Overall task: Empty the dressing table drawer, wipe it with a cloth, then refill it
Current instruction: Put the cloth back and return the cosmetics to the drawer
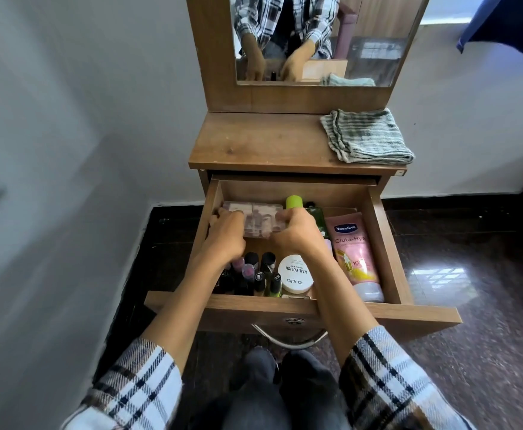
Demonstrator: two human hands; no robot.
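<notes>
Both hands reach into the open wooden drawer (pixel 378 243) of the dressing table, one at each end of a clear plastic organiser box (pixel 255 220) lying at the far left of the drawer. The left hand (pixel 224 235) curls its fingers round the box's left end and the right hand (pixel 297 232) grips its right end; holding it at both ends would keep the box level so its small contents do not spill as it comes out, which looks like the emptying step just starting

Around it the drawer is crowded: a dark bottle with a lime-green cap (pixel 294 202) stands just beside the right hand, a pink Vaseline tube (pixel 355 252) lies along the right side, a round white nail polish remover tub (pixel 295 273) sits near the front, and a cluster of dark nail polish bottles (pixel 255 274) stands under the left wrist, where a forearm could knock them

The folded green-striped cloth (pixel 367 136) waits on the wooden counter (pixel 254 144) at the far right, below the mirror (pixel 316 38)
</notes>
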